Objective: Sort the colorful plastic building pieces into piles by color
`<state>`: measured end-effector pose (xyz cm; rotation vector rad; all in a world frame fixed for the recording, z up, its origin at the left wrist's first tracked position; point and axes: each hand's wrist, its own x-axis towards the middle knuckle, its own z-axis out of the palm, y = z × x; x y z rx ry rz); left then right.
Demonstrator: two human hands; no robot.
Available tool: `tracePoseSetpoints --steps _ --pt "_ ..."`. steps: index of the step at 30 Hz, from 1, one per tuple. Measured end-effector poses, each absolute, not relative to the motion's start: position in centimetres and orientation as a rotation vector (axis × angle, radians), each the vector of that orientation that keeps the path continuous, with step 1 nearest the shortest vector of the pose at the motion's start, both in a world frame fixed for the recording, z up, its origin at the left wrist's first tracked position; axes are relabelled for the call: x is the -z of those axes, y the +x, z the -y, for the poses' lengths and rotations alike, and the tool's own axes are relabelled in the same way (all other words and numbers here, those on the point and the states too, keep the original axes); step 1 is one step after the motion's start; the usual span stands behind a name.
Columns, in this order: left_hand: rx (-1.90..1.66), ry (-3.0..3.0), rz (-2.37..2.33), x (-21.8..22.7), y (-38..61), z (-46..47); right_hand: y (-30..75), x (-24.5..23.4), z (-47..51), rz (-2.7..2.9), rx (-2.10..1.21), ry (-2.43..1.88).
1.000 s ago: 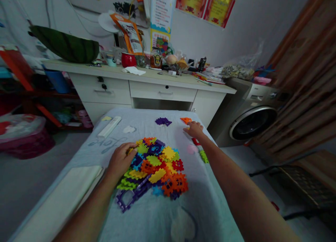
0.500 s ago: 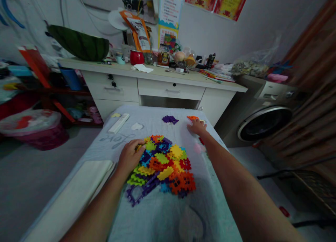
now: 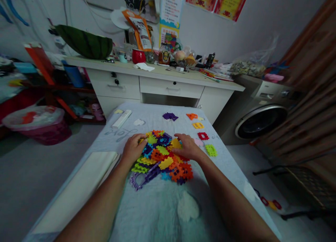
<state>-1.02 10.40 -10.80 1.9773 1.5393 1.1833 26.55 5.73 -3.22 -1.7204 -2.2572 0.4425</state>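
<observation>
A heap of colourful toothed plastic building tiles point(image 3: 162, 150) lies on the cloth-covered table. At its left edge, my left hand point(image 3: 133, 148) has its fingers and thumb closed around a yellow toothed tile point(image 3: 142, 141), partly hidden. My right hand point(image 3: 188, 147) is over the heap's right side, thumb and fingers apart, around a yellow tile point(image 3: 175, 143) that it seems to touch. Set apart on the right are an orange tile point(image 3: 191, 116), a yellow square tile point(image 3: 197, 125), a red tile point(image 3: 203, 136) and a lime green tile point(image 3: 211, 150). Purple tiles point(image 3: 170, 116) lie at the far middle.
A long white box-like object point(image 3: 122, 119) and a folded white cloth point(image 3: 78, 189) lie on the left. Beyond the table is a white desk point(image 3: 154, 74) with a watermelon piece point(image 3: 85, 42) and jars. A washing machine point(image 3: 259, 112) stands right, a pink bin point(image 3: 39, 126) left.
My right hand has come back from the orange tile at the far right to the heap, uncovering the separate tiles there. My left hand stays at the heap's left edge.
</observation>
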Motion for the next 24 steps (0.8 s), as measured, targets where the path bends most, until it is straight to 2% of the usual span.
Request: tracePoseSetpoints --steps 10,18,24 --pt "-1.200 1.962 -1.525 10.8 -1.1 -10.3 29.1 3.7 -6.5 1.900 -0.452 -1.736" --pt "-1.179 1.993 -1.515 10.9 -1.1 -10.7 38.0 3.7 -13.8 1.691 -0.166 -2.214" --pt "-1.173 1.987 -1.515 10.9 -1.0 -10.7 38.9 4.2 -16.8 1.779 -0.059 -2.320"
